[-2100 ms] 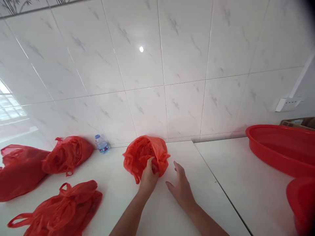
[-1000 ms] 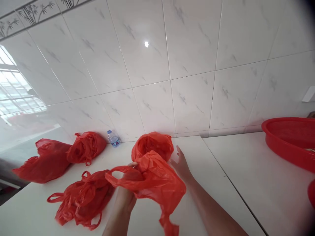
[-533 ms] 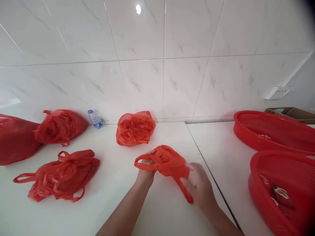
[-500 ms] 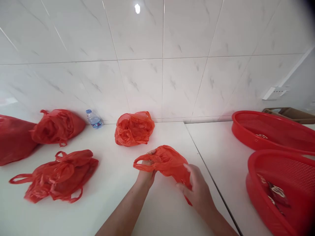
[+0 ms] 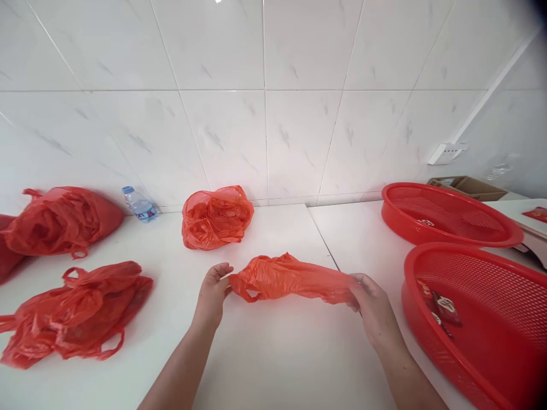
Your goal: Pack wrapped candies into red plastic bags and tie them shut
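Observation:
A thin red plastic bag [image 5: 290, 279] is stretched sideways between my two hands, just above the white table [image 5: 265, 353]. My left hand [image 5: 212, 296] is closed on its left end, near a handle loop. At the other end, my right hand [image 5: 372, 304] pinches the bag between thumb and fingers. Behind it lies a crumpled bundle of red bags [image 5: 217, 217] by the wall. A limp red bag with loops [image 5: 81, 313] rests at the left.
Two red plastic baskets [image 5: 412, 267] stand at the right, with a few small packets [image 5: 444, 307] in the nearer one. Fuller red bags [image 5: 68, 219] and a tilted water bottle [image 5: 140, 205] are at the back left. A cardboard box [image 5: 470, 187] sits at the far right.
My hands have moved apart, and the bag is now drawn out lengthwise between them. My right hand has closed on the right end. The view has shifted to the right.

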{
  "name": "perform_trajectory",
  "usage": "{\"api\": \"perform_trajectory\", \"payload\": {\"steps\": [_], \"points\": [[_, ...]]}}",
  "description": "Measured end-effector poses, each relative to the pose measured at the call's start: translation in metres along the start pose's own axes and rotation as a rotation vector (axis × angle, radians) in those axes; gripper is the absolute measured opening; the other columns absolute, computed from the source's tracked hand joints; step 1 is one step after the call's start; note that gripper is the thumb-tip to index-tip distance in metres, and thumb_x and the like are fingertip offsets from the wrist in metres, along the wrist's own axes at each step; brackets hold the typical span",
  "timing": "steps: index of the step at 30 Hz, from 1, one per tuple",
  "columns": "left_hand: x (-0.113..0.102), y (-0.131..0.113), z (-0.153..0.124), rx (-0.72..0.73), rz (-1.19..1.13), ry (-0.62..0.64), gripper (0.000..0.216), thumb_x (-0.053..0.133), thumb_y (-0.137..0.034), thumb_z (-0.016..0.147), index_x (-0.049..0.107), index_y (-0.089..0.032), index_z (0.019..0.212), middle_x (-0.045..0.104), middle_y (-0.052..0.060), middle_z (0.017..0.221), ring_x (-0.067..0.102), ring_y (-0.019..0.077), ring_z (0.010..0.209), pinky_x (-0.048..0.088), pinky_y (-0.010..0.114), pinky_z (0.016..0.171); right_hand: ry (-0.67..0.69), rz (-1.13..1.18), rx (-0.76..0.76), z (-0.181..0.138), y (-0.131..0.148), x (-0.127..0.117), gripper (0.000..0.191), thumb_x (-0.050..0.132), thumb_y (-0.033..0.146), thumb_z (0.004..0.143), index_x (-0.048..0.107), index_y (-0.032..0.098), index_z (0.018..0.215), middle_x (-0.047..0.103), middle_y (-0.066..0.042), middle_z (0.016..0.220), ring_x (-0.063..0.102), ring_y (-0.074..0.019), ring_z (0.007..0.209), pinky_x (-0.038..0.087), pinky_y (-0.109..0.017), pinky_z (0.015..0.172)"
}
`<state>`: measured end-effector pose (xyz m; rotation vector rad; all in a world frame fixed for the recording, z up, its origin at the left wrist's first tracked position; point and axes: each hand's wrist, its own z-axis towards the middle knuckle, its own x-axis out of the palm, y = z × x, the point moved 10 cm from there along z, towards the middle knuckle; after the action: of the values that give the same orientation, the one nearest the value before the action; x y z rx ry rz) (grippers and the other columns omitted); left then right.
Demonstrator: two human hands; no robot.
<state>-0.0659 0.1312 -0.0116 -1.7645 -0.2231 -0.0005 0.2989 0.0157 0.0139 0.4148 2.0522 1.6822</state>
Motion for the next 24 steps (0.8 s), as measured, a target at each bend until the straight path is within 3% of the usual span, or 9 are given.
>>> {"api": "perform_trajectory", "payload": {"steps": [3,6,8,10,12,15,18,21,24], "points": [[-0.011,-0.026,-0.025,0.221,0.217,-0.148,0.034,0.05,-0.013,0.075,0.056,-0.026,0.105,0.054,0.005,0.119,0.051,0.0221,0.114,0.047,0.036,0.085,0.058,0.078,0.015,-0.001,-0.006,0.013,0.016,0.056,0.035,0.076,0.061,0.022,0.085,0.063,-0.001,0.081,0.056,-0.0141,0.072,0.044,-0.023,0.06],[-0.003,-0.074,-0.075,0.695,0.432,-0.252,0.035,0.052,-0.017,0.079,0.053,-0.026,0.113,0.05,0.007,0.127,0.047,0.0251,0.119,0.042,0.043,0.094,0.093,0.184,0.057,0.0,-0.01,0.022,0.021,0.057,0.037,0.077,0.061,0.022,0.091,0.065,-0.004,0.097,0.06,-0.0183,0.086,0.049,-0.029,0.07],[0.021,-0.096,-0.118,1.094,0.592,-0.21,0.038,0.058,-0.015,0.077,0.053,-0.025,0.113,0.051,0.009,0.126,0.048,0.0264,0.117,0.041,0.045,0.095,0.107,0.238,0.064,-0.001,-0.008,0.026,0.023,0.057,0.039,0.078,0.061,0.022,0.093,0.064,-0.005,0.101,0.06,-0.02,0.09,0.05,-0.032,0.076],[0.055,-0.09,-0.141,1.304,0.783,-0.034,0.043,0.061,-0.014,0.075,0.052,-0.026,0.115,0.052,0.01,0.124,0.049,0.0274,0.115,0.042,0.046,0.094,0.137,0.291,0.048,-0.002,-0.002,0.031,0.022,0.058,0.038,0.078,0.06,0.022,0.094,0.064,-0.005,0.104,0.059,-0.0205,0.095,0.049,-0.034,0.08],[0.083,-0.066,-0.129,1.213,0.957,0.148,0.053,0.064,-0.021,0.075,0.047,-0.026,0.124,0.048,0.012,0.131,0.046,0.0298,0.119,0.043,0.047,0.093,0.2,0.36,0.027,-0.006,0.004,0.039,0.019,0.061,0.033,0.077,0.06,0.022,0.092,0.064,-0.004,0.101,0.059,-0.0195,0.096,0.048,-0.032,0.081],[0.098,-0.036,-0.085,0.907,1.045,0.229,0.07,0.069,-0.027,0.068,0.04,-0.023,0.132,0.038,0.014,0.141,0.04,0.0336,0.125,0.044,0.049,0.092,0.371,0.45,0.07,-0.016,0.004,0.058,0.016,0.065,0.029,0.074,0.057,0.021,0.085,0.063,-0.002,0.088,0.059,-0.0157,0.081,0.048,-0.027,0.068],[0.1,-0.023,-0.051,0.693,0.961,0.316,0.038,0.054,-0.012,0.071,0.061,-0.024,0.107,0.059,0.007,0.118,0.057,0.0253,0.102,0.048,0.038,0.08,0.49,0.413,0.157,-0.018,-0.006,0.061,0.019,0.067,0.031,0.072,0.054,0.021,0.081,0.059,0.002,0.07,0.051,-0.0101,0.057,0.039,-0.021,0.049],[0.086,-0.028,-0.03,0.451,0.707,0.335,0.028,0.045,-0.006,0.068,0.065,-0.023,0.077,0.066,0.001,0.079,0.06,0.0179,0.071,0.045,0.028,0.062,0.373,0.278,0.134,0.001,-0.006,0.031,0.024,0.069,0.032,0.068,0.053,0.02,0.08,0.058,0.003,0.068,0.05,-0.0097,0.054,0.038,-0.022,0.049],[0.074,-0.027,-0.024,0.134,0.354,0.357,0.015,0.05,-0.012,0.065,0.062,-0.02,0.071,0.062,0.0,0.063,0.056,0.0149,0.055,0.041,0.024,0.052,0.104,0.037,-0.025,0.016,0.018,-0.012,0.029,0.069,0.033,0.063,0.056,0.02,0.086,0.061,-0.001,0.08,0.057,-0.0161,0.067,0.046,-0.029,0.06]]}}
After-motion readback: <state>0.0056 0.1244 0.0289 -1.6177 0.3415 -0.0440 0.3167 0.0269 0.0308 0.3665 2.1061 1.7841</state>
